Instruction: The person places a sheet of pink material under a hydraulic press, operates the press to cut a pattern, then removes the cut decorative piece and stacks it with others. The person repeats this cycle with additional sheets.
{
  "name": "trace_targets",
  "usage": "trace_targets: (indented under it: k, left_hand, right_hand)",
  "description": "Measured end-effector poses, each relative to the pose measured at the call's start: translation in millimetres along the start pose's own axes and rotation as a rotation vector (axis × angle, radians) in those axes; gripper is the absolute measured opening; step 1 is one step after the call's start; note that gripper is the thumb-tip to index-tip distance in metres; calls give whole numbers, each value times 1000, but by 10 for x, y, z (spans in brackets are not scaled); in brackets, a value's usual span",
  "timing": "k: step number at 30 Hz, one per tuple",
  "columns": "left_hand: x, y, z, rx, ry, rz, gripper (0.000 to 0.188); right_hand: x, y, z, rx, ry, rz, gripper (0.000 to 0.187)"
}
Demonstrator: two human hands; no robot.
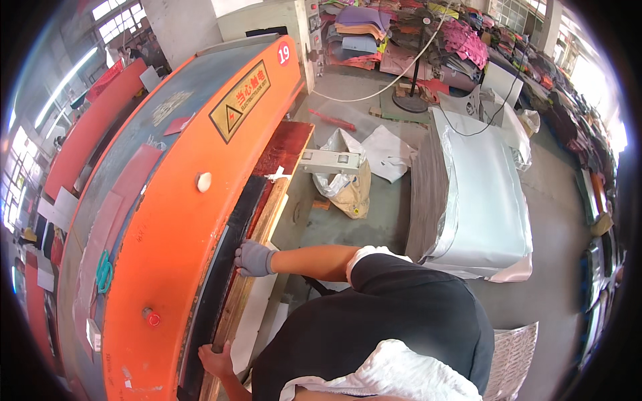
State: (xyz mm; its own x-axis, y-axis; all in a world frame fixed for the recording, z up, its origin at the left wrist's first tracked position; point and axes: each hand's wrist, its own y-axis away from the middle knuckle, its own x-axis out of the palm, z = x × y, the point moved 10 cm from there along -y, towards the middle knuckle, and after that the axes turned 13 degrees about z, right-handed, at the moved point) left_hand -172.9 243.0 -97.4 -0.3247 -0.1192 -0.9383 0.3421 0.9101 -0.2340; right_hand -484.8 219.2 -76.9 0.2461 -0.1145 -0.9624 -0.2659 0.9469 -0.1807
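My right hand (254,258), in a grey glove, is closed over the edge of a layered wooden board (235,301) beside the machine's opening. My left hand (217,361) is bare and grips the same board nearer to me, its thumb on top. What lies under the fingertips of both hands is hidden. A long black slab (212,314) runs along the board, under the orange machine beam (194,200). Beyond my right hand, a dark red sheet (284,150) covers the far end of the board.
On the beam are a red push button (153,319) and a pale knob (203,182). A metal bracket (331,161) juts out past the board, near a torn sack (351,190). To my right stands a tall stack of silver-grey sheets (485,194). Piles of coloured sheets (364,30) fill the back.
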Motion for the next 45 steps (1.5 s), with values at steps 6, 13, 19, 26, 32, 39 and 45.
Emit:
trace_targets:
  k: [6, 13, 19, 26, 32, 39, 45]
  left_hand:
    - [14, -26, 17, -42, 64, -51, 44]
    - [159, 370, -202, -11, 60, -6, 47]
    - [-24, 1134, -716, 9, 6, 22, 54]
    - [-504, 1611, -1296, 70, -8, 37, 46]
    - [-472, 1846, -1248, 98, 71, 175, 45]
    - [-488, 1790, -575, -304, 754, 124, 33]
    - [-1213, 1688, 703, -578, 201, -313, 43]
  right_hand:
    - [47, -98, -54, 137, 28, 200, 37]
    - [-9, 426, 4, 191, 69, 127, 34]
    - [-262, 1288, 200, 100, 126, -145, 29]
    - [-956, 1752, 350, 2, -250, -428, 31]
    - [-852, 1045, 573, 87, -99, -327, 61]
    - [-597, 701, 519, 152, -141, -215, 70]
    - [-321, 623, -307, 309, -1171, -143, 38]
